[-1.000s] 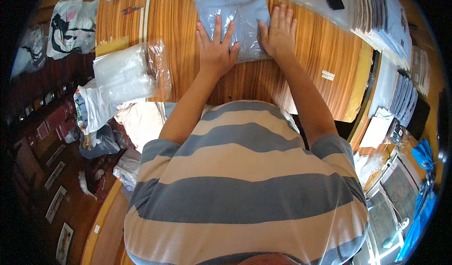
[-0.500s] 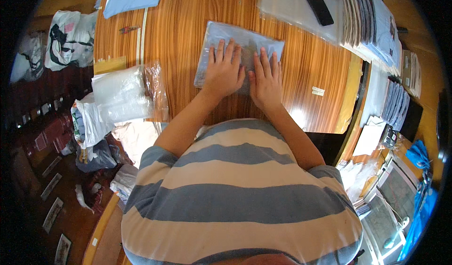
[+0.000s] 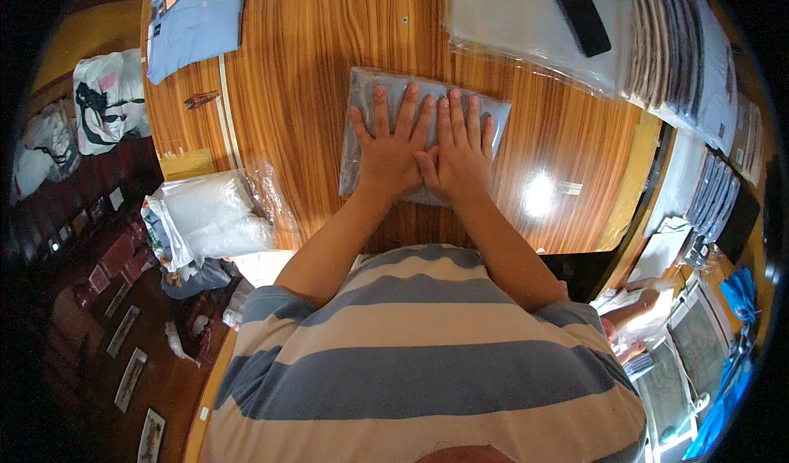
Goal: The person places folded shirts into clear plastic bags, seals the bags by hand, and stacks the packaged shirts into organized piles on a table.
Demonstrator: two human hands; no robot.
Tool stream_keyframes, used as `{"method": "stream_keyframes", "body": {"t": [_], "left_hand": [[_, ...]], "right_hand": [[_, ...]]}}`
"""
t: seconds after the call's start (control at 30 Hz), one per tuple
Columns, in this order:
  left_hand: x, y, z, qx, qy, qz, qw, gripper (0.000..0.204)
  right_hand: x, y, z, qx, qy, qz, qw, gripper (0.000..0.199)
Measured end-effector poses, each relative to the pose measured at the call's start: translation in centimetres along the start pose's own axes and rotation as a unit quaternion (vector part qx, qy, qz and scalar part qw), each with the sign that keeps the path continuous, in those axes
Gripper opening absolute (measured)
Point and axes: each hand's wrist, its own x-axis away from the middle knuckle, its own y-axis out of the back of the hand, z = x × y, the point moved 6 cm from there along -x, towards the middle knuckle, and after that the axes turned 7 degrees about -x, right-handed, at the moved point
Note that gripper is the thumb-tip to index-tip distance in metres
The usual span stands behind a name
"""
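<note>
The left hand (image 3: 393,160) and right hand (image 3: 462,163) hide the middle of the clear-wrapped package (image 3: 351,155). The upper edge cuts off the blue shirt (image 3: 197,27) and black slab (image 3: 579,15). At lower right, what seems another person's arm (image 3: 634,308) is too small to make out clearly.

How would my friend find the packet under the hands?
Find the big wooden table. In its middle, close to the person, lies a flat, shiny, greyish-blue packet. Unlike the clear plastic bags to its left, it has the left hand and right hand flat on top.
</note>
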Motion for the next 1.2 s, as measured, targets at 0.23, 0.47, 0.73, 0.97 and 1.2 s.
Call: {"method": "stream_keyframes", "body": {"t": [0.23, 0.47, 0.73, 0.97, 1.2], "left_hand": [[0.0, 0.2, 0.1, 0.024, 0.007, 0.007, 1.000, 0.069], [-0.2, -0.3, 0.1, 0.025, 0.011, -0.009, 1.000, 0.071], [1.3, 2.5, 6.8, 0.451, 0.107, -0.138, 0.875, 0.063], [6.8, -0.3, 11.1, 0.635, 0.188, 0.114, 0.740, 0.038], [4.5, 4.9, 4.8, 0.872, 0.227, 0.016, 0.433, 0.094]], "right_hand": [[0.1, 0.0, 0.1, -0.037, 0.006, -0.007, 0.999, 0.091], [0.0, 0.2, 0.3, -0.041, 0.031, -0.048, 0.998, 0.088], [4.6, 8.7, -2.3, -0.114, -0.018, -0.288, 0.951, 0.071], [9.9, 3.9, -7.3, -0.446, -0.209, -0.049, 0.869, 0.043], [14.4, 15.8, 3.1, -0.112, 0.252, -0.290, 0.917, 0.022]]}}
